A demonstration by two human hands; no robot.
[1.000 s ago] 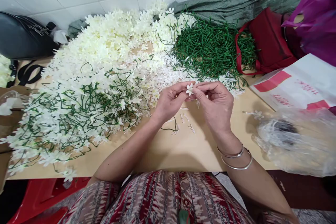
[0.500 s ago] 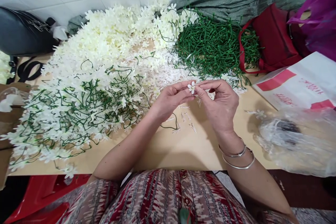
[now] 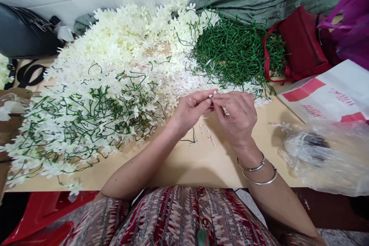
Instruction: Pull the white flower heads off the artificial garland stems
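Between the fingertips of both hands is a small white artificial flower [image 3: 212, 94], partly covered by the fingers. My left hand [image 3: 192, 108] pinches it from the left, thumb against index finger. From the right, my right hand [image 3: 236, 114] closes thumb and fingers on the same flower; two bangles circle that wrist. A heap of green plastic stems [image 3: 233, 52] lies beyond the right hand. Loose white stamens [image 3: 190, 78] are strewn just past the fingertips. To the left is a pile of white flowers on green stems [image 3: 86, 119].
Cream flower heads [image 3: 123, 30] are heaped near the tiled wall. A black bag [image 3: 25, 32] stands far left. On the right are a red bag [image 3: 304, 42], a white-and-red paper bag [image 3: 334, 92] and a clear plastic bag [image 3: 328, 161]. The table's front edge [image 3: 225, 184] is close to my body.
The right-hand fingers have come over the flower, which showed its open face before and is now mostly covered. The left hand has shifted slightly right.
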